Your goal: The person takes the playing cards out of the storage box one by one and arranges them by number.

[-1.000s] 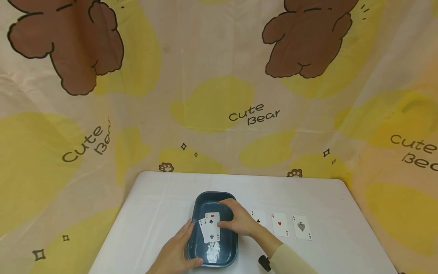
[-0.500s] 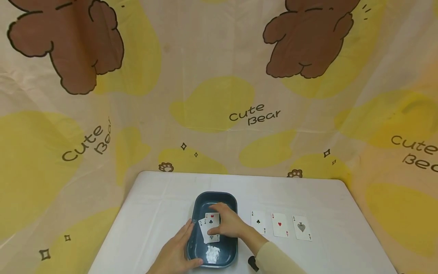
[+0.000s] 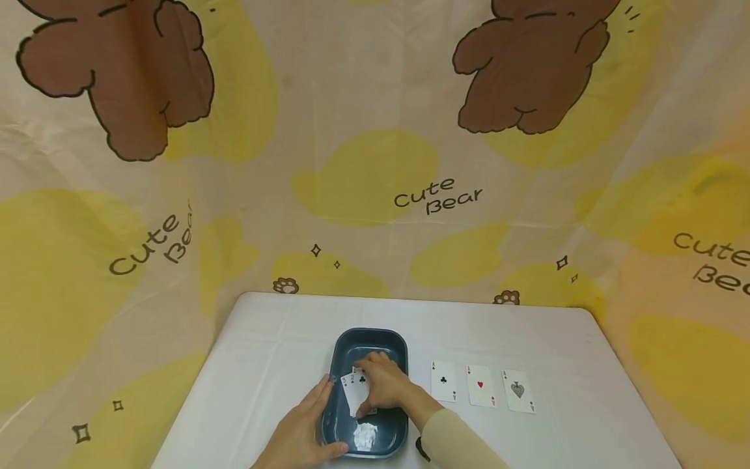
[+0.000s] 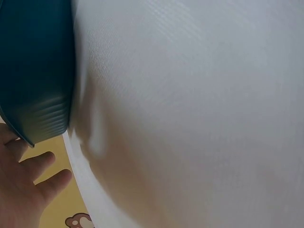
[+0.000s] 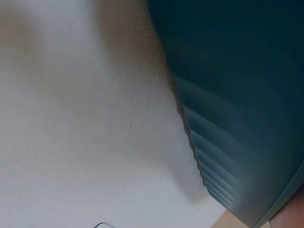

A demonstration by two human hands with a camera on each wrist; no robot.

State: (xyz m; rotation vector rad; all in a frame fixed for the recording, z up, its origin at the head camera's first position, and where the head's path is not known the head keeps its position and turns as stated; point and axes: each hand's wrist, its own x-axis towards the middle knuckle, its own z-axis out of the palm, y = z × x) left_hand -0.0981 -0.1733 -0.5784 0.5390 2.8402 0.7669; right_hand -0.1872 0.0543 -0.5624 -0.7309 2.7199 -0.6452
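Observation:
In the head view a dark blue tray (image 3: pixel 389 440) stands on the table with a few overlapping playing cards (image 3: pixel 355 394) inside, one tilted to the left and a two of clubs partly on top. My right hand (image 3: pixel 387 384) reaches over the tray's right rim. Its fingertips are at the cards' far edge and the thumb at the near edge, covering much of the top card. My left hand (image 3: pixel 305 423) lies along the tray's left side, fingers extended against the rim and thumb at the near corner. The left wrist view shows those fingers (image 4: pixel 52 185) spread beside the tray wall.
Right of the tray lie three face-up aces in a row: the ace of clubs (image 3: pixel 443 389), ace of hearts (image 3: pixel 480 394) and ace of spades (image 3: pixel 518 400). The white table (image 3: pixel 252 345) ends in front of a bear-patterned cloth (image 3: pixel 346 98).
My right hand has moved left from the tray's right side onto the cards, its thumb coming down to their near edge. The left hand and tray have stayed in place.

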